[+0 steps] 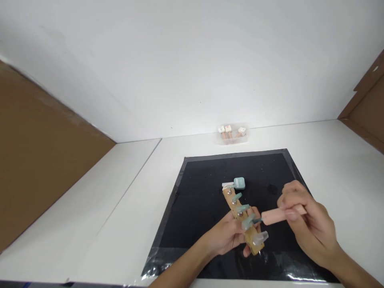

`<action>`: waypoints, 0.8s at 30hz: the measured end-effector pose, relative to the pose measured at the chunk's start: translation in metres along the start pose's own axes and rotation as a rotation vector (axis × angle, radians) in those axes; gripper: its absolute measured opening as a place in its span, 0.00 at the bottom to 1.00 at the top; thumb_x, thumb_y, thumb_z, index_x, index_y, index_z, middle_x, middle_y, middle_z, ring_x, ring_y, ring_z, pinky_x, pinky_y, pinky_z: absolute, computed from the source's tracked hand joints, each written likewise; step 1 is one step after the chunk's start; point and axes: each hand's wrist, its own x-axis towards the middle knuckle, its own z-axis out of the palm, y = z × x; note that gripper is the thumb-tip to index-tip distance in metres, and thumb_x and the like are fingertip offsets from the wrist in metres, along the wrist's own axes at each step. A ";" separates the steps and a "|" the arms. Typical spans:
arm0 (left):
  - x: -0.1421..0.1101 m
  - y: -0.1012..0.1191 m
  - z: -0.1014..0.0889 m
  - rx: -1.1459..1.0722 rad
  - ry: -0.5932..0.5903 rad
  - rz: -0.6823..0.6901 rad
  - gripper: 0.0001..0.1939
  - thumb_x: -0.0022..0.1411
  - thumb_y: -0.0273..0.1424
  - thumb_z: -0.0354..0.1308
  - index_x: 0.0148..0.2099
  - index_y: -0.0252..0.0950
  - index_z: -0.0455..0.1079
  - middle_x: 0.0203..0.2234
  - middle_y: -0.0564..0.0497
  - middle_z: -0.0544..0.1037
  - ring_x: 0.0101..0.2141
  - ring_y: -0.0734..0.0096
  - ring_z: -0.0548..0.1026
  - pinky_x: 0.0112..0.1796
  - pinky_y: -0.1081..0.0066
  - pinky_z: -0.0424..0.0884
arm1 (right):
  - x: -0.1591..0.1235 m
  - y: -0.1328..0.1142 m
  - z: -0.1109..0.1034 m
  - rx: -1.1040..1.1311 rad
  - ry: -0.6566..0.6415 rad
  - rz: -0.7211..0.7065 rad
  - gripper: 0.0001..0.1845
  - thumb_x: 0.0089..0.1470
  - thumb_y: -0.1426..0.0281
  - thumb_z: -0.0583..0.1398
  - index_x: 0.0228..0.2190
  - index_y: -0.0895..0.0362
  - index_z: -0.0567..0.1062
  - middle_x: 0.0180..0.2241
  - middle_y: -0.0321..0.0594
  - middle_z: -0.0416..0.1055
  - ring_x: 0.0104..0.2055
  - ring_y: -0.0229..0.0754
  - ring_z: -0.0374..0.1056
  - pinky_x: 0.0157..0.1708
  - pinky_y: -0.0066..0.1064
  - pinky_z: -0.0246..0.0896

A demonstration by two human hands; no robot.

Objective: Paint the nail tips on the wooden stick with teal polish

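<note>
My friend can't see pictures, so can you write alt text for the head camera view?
A left hand holds a tan wooden strip with fake nails clipped along it, while the right hand touches a pink-handled brush to one. A mint green polish bottle stands on the black mat.

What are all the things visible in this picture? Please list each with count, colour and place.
wooden strip: 1, light brown, with false nail tips standing on it, held above the black mat
false nail tips: about 5 can be counted, some teal and some clear or white, along the strip
polish bottle: 1, pale teal, on the mat at the far end of the strip
brush handle: 1, pink, its tip at one teal nail
black mat: 1, on the white table
white table: 1, under everything
clear tray: 1, holding small bottles, by the back wall
left hand: holds the strip
right hand: holds the brush handle
</note>
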 end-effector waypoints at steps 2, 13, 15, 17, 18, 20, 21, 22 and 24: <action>0.000 -0.001 0.000 0.013 -0.001 -0.009 0.19 0.47 0.38 0.67 0.32 0.32 0.63 0.22 0.55 0.69 0.16 0.84 0.67 0.13 0.84 0.65 | -0.001 0.001 0.000 0.031 -0.041 0.014 0.09 0.64 0.67 0.50 0.32 0.53 0.67 0.22 0.36 0.63 0.27 0.39 0.61 0.22 0.28 0.60; 0.000 0.000 0.000 -0.038 -0.023 -0.033 0.19 0.46 0.36 0.68 0.32 0.32 0.63 0.23 0.55 0.67 0.18 0.83 0.68 0.12 0.85 0.66 | 0.002 0.003 -0.003 0.019 -0.098 -0.061 0.08 0.63 0.67 0.52 0.32 0.53 0.67 0.21 0.36 0.66 0.26 0.39 0.62 0.22 0.29 0.61; -0.001 0.000 0.000 -0.065 -0.024 -0.013 0.18 0.46 0.35 0.68 0.31 0.32 0.63 0.24 0.55 0.66 0.21 0.80 0.71 0.12 0.84 0.67 | 0.004 0.003 -0.003 -0.048 -0.036 -0.081 0.08 0.62 0.70 0.52 0.31 0.54 0.67 0.21 0.35 0.66 0.25 0.39 0.61 0.22 0.29 0.59; -0.002 0.000 -0.001 -0.080 -0.039 0.009 0.17 0.47 0.34 0.67 0.31 0.32 0.63 0.25 0.55 0.65 0.22 0.79 0.71 0.13 0.84 0.68 | 0.005 0.003 -0.002 -0.060 0.020 -0.083 0.09 0.63 0.70 0.51 0.30 0.54 0.66 0.20 0.35 0.65 0.24 0.38 0.60 0.22 0.29 0.59; -0.002 0.000 -0.002 -0.081 -0.055 0.014 0.16 0.48 0.34 0.67 0.32 0.32 0.64 0.25 0.55 0.65 0.22 0.80 0.71 0.13 0.84 0.67 | 0.005 0.003 -0.002 -0.043 0.021 -0.091 0.09 0.64 0.69 0.50 0.31 0.54 0.66 0.20 0.34 0.65 0.24 0.38 0.60 0.23 0.30 0.60; -0.002 -0.001 -0.004 -0.073 -0.087 0.013 0.14 0.50 0.33 0.65 0.33 0.32 0.64 0.25 0.55 0.65 0.21 0.81 0.70 0.13 0.85 0.66 | 0.006 0.003 -0.002 -0.007 -0.027 -0.120 0.10 0.64 0.65 0.50 0.32 0.54 0.66 0.19 0.34 0.65 0.24 0.38 0.61 0.24 0.30 0.62; -0.002 -0.002 -0.004 -0.075 -0.097 0.017 0.13 0.51 0.32 0.64 0.33 0.32 0.63 0.25 0.54 0.66 0.21 0.81 0.69 0.12 0.85 0.66 | 0.006 0.003 -0.002 -0.007 -0.052 -0.129 0.10 0.64 0.65 0.50 0.32 0.54 0.67 0.20 0.34 0.66 0.24 0.38 0.62 0.24 0.30 0.63; -0.003 -0.002 -0.005 -0.083 -0.103 0.023 0.12 0.51 0.32 0.64 0.33 0.32 0.63 0.26 0.54 0.65 0.21 0.81 0.70 0.12 0.86 0.65 | 0.006 0.003 -0.002 -0.024 -0.061 -0.131 0.10 0.64 0.66 0.50 0.32 0.54 0.67 0.20 0.34 0.66 0.24 0.38 0.62 0.24 0.30 0.62; -0.003 -0.003 -0.006 -0.102 -0.103 0.039 0.13 0.51 0.31 0.63 0.32 0.33 0.62 0.27 0.54 0.64 0.23 0.79 0.70 0.12 0.86 0.64 | 0.006 0.003 -0.002 -0.078 -0.026 -0.116 0.09 0.63 0.69 0.51 0.30 0.54 0.67 0.20 0.35 0.65 0.24 0.39 0.61 0.22 0.30 0.60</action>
